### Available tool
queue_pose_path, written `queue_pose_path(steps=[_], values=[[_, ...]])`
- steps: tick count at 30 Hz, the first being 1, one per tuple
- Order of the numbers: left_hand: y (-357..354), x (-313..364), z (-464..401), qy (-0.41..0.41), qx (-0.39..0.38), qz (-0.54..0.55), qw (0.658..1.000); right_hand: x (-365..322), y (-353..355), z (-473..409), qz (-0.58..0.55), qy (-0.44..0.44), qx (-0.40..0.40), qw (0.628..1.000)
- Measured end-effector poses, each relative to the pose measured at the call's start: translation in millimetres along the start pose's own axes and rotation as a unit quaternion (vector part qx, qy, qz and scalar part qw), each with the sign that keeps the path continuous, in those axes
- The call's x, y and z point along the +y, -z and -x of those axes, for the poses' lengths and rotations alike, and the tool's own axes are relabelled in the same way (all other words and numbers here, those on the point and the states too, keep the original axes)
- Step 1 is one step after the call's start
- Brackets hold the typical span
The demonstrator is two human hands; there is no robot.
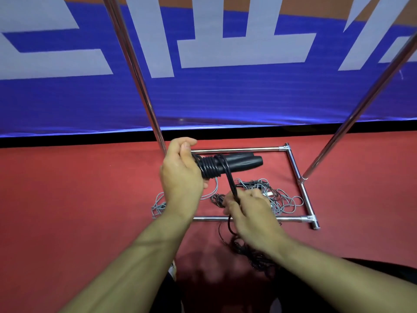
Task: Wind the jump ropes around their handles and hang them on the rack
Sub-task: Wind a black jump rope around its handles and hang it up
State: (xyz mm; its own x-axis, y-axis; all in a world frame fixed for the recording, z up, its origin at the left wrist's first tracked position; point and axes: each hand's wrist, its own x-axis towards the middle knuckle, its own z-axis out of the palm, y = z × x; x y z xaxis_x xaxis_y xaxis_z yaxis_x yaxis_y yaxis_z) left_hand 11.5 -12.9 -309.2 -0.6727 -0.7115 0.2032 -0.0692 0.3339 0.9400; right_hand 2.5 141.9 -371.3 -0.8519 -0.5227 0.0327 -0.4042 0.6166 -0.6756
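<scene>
- Left hand (180,175) grips the black handles (237,163), coils beside its fingers.
- Right hand (250,211) pinches the black rope (232,186) below.
- Grey ropes (279,199) lie beyond its fingers, inside the rack (295,170).

Two hands (180,175), two black handles (239,162), one rack (293,163).
</scene>
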Motion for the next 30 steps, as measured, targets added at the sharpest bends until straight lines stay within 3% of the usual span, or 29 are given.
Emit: queue_pose_path(steps=[2, 6, 10, 14, 19, 22, 25, 30], values=[[3.5, -0.5, -6.9, 0.031, 0.016, 0.009, 0.999, -0.2, 7.5, -2.2, -0.046, 0.06, 0.037, 0.996], [8.2, -3.0, -15.6, 0.075, 0.032, 0.034, 0.996, -0.8, 9.6, -5.6, -0.114, 0.096, 0.038, 0.988], [9.4, -2.8, -14.8, 0.076, 0.034, 0.026, 0.996, -4.3, 7.7, 1.0, -0.168, 0.084, -0.02, 0.982], [10.1, -2.5, -15.3, 0.08, 0.032, 0.023, 0.996, -7.6, 10.3, 3.3, -0.164, 0.116, -0.021, 0.979], [3.8, -0.3, -10.9, 0.069, 0.011, 0.011, 0.998, -2.2, 11.2, -5.3, -0.064, 0.158, 0.006, 0.985], [-1.2, 1.0, -6.7, 0.063, 0.0, 0.016, 0.998, -6.1, 11.4, -5.7, -0.165, 0.092, -0.04, 0.981], [-0.9, 1.7, -4.7, 0.054, 0.0, 0.004, 0.999, -8.5, 14.3, -3.7, -0.302, 0.009, -0.068, 0.951], [0.0, 0.8, -12.4, 0.088, 0.017, 0.02, 0.996, -13.2, 19.1, -8.7, -0.378, 0.016, -0.042, 0.925]])
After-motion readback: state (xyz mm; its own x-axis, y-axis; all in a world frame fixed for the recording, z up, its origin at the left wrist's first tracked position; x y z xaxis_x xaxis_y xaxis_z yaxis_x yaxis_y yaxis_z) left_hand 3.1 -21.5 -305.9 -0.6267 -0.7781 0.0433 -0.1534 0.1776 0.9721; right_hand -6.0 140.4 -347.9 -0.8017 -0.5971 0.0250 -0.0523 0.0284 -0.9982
